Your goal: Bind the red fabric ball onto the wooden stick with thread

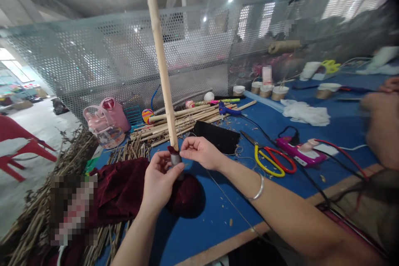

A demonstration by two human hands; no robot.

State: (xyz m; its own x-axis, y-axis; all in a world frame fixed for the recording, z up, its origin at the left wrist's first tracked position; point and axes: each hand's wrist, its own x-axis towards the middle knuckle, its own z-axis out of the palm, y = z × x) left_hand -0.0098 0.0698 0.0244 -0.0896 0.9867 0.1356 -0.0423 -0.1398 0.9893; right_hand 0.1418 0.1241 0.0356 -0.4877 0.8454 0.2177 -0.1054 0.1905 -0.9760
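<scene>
A pale wooden stick (162, 62) stands nearly upright, its lower end set in a round head (187, 195) covered in dark red velvet. Grey binding (176, 159) wraps the gathered cloth at the neck, with a frill of velvet above it. My left hand (162, 178) is closed around this neck. Just right of the stick, my right hand (199, 151) is pinched at the fingertips. A thin string (224, 195) runs from under the right hand down to the table's front edge; the pinched end is hardly visible.
Scissors (271, 162) with yellow and red handles lie right of my hands, near a purple power strip (301, 151). Dark red cloth (121, 191) and dry stalks (28, 212) are at left. Wooden sticks (199, 116) lie behind. Another person's arm (383, 129) is at far right.
</scene>
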